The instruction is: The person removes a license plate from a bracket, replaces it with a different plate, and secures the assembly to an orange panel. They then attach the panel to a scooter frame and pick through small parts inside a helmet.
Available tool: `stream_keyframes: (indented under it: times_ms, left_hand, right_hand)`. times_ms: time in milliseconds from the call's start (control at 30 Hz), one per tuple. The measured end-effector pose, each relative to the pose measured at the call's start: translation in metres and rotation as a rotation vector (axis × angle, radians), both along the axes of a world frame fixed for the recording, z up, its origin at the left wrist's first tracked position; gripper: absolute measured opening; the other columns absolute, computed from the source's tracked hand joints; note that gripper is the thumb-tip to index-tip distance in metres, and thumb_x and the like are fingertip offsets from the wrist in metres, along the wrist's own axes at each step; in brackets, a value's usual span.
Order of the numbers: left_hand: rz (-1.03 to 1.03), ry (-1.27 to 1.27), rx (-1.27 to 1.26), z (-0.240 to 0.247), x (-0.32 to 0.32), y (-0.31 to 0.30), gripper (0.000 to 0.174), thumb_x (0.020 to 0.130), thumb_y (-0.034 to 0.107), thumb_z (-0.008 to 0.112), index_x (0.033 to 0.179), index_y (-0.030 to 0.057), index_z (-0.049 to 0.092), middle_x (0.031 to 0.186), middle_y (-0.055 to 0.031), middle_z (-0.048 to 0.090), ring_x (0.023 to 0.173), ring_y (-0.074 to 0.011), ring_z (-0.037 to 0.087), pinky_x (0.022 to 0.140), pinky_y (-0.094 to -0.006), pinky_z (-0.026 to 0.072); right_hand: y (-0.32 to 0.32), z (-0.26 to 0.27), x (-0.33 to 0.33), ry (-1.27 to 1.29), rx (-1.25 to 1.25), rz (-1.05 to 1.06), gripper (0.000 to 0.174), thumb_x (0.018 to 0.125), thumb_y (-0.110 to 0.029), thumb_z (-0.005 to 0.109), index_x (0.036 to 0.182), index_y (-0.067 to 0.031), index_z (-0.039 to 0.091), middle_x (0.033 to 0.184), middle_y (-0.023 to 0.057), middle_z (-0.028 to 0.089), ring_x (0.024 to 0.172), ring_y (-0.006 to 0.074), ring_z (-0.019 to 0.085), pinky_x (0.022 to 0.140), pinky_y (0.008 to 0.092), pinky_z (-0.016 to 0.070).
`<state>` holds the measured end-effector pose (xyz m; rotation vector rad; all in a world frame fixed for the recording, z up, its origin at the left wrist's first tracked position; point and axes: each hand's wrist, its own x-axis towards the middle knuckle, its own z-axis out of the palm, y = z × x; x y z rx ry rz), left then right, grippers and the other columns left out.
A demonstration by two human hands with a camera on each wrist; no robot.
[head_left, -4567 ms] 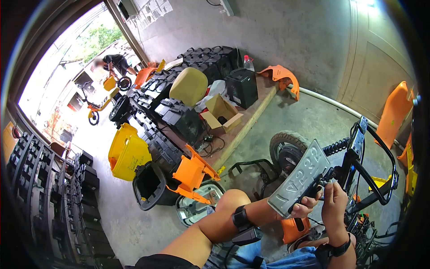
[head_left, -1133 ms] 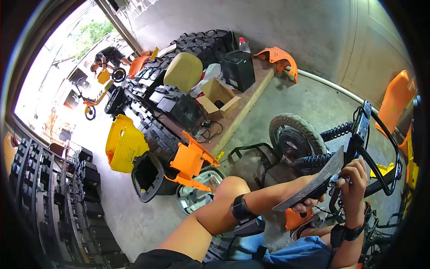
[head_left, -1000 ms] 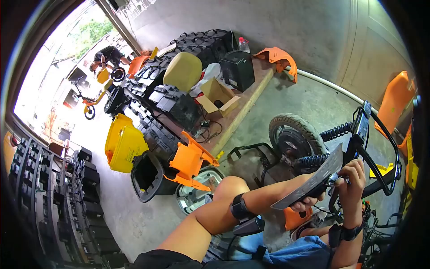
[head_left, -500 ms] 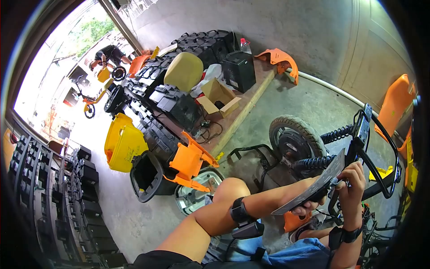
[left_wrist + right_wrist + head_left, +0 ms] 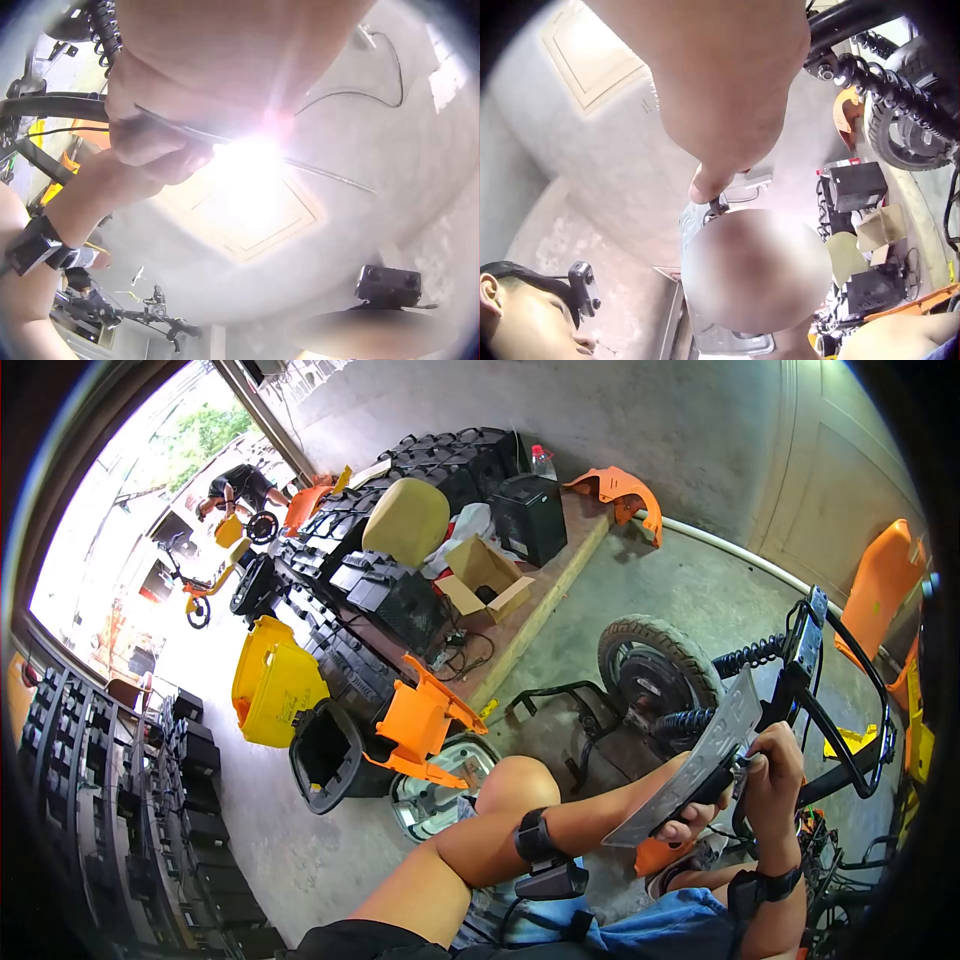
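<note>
In the head view my left hand (image 5: 690, 825) holds a grey metal licence plate (image 5: 700, 755) from below, fingers curled round the black part (image 5: 715, 785) on its underside. The plate is tilted, its face seen at a slant. My right hand (image 5: 775, 785) is at the plate's right side, thumb and fingertips pinching a small shiny metal piece (image 5: 741, 762) beside the black part. The left wrist view shows the plate (image 5: 330, 178) nearly edge-on. In the right wrist view, the right thumb points down to the plate (image 5: 694, 225); a blurred patch hides much of it.
A bare scooter frame (image 5: 800, 660) with a rear wheel (image 5: 655, 670) lies close beyond the hands. Orange panels (image 5: 425, 725), a yellow shell (image 5: 280, 695) and a black bin (image 5: 335, 755) are left of the knee. Batteries (image 5: 530, 520) and an open carton (image 5: 487, 585) occupy the low platform.
Since 4.6 s ago the plate has turned from facing the camera to a slant. Over the last half second it has tipped back slightly, and the right hand has shifted a little left.
</note>
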<state>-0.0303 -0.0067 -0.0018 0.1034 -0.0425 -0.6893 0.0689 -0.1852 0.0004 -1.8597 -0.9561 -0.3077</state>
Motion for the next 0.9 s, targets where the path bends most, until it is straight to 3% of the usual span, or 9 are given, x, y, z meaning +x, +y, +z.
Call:
stream_keyframes:
  times_ms: [100,233,300,367,433,500,567,767,900]
  left_hand:
    - [0.079,0.133,0.097,0.015,-0.002,-0.002,0.025,0.099,0.022,0.052,0.104,-0.0027,0.049,0.088,-0.0082,0.051,0.058,-0.0100,0.048,0.034,-0.0257,0.0464]
    - [0.141,0.156,0.199,0.010,0.003,-0.005,0.035,0.100,0.032,0.049,0.094,-0.0020,0.052,0.072,-0.0054,0.048,0.055,-0.0097,0.048,0.032,-0.0228,0.0398]
    - [0.072,-0.067,0.237,0.003,0.006,-0.001,0.035,0.101,0.034,0.047,0.094,-0.0004,0.053,0.068,-0.0047,0.047,0.053,-0.0091,0.048,0.032,-0.0219,0.0393]
    - [0.195,0.094,0.313,0.026,0.001,-0.004,0.032,0.101,0.033,0.046,0.100,0.0013,0.051,0.074,-0.0061,0.049,0.054,-0.0093,0.049,0.034,-0.0222,0.0409]
    - [0.066,-0.131,0.104,-0.007,0.008,0.003,0.032,0.100,0.033,0.047,0.106,0.0017,0.051,0.081,-0.0067,0.051,0.054,-0.0110,0.049,0.035,-0.0232,0.0421]
    - [-0.082,-0.253,-0.155,-0.046,0.021,0.002,0.044,0.097,0.041,0.051,0.115,-0.0001,0.052,0.082,-0.0079,0.053,0.054,-0.0159,0.050,0.040,-0.0267,0.0438]
    - [-0.045,-0.070,-0.194,-0.033,0.015,0.003,0.062,0.092,0.049,0.054,0.126,-0.0025,0.047,0.077,-0.0088,0.050,0.060,-0.0252,0.055,0.051,-0.0296,0.0478]
    - [0.039,-0.181,0.100,-0.002,0.011,0.013,0.065,0.087,0.050,0.058,0.119,-0.0064,0.051,0.078,-0.0060,0.048,0.060,-0.0160,0.044,0.051,-0.0249,0.0389]
    - [0.043,-0.205,0.049,-0.002,0.011,0.009,0.063,0.086,0.047,0.059,0.117,-0.0075,0.051,0.077,-0.0051,0.046,0.060,-0.0150,0.043,0.051,-0.0239,0.0357]
  right_hand:
    - [0.005,-0.002,-0.009,0.203,0.033,-0.013,0.045,0.094,-0.041,0.061,0.075,-0.0014,0.051,0.068,0.0060,0.042,0.065,0.0178,0.042,0.058,0.0314,0.0320]
    - [0.009,-0.008,-0.022,0.581,0.168,0.146,0.044,0.102,-0.042,0.049,0.085,-0.0014,0.051,0.066,0.0002,0.051,0.052,0.0070,0.051,0.048,0.0208,0.0381]
    - [0.013,-0.009,-0.032,0.729,0.226,0.106,0.046,0.101,-0.045,0.049,0.085,-0.0012,0.053,0.063,0.0013,0.052,0.053,0.0081,0.052,0.050,0.0219,0.0382]
    - [0.014,-0.005,-0.033,0.689,0.200,0.113,0.045,0.102,-0.043,0.048,0.084,-0.0012,0.053,0.063,0.0015,0.052,0.054,0.0087,0.052,0.051,0.0225,0.0383]
    - [0.012,-0.007,-0.032,0.722,0.165,0.097,0.041,0.103,-0.038,0.048,0.085,-0.0015,0.053,0.065,0.0025,0.054,0.058,0.0096,0.055,0.052,0.0237,0.0402]
    - [0.014,0.003,-0.031,0.727,0.121,0.101,0.038,0.104,-0.033,0.048,0.085,-0.0012,0.053,0.067,0.0032,0.057,0.061,0.0098,0.057,0.054,0.0244,0.0430]
    - [0.012,0.003,-0.027,0.792,0.159,0.173,0.034,0.104,-0.028,0.048,0.085,-0.0007,0.053,0.068,0.0042,0.059,0.063,0.0103,0.058,0.057,0.0248,0.0463]
    - [0.011,0.011,-0.024,0.524,0.076,0.059,0.029,0.099,-0.025,0.059,0.086,0.0010,0.061,0.076,0.0063,0.066,0.069,0.0113,0.060,0.061,0.0270,0.0486]
    - [0.009,0.006,-0.021,0.578,0.125,0.093,0.031,0.098,-0.028,0.060,0.087,0.0004,0.063,0.076,0.0067,0.066,0.069,0.0123,0.061,0.062,0.0282,0.0491]
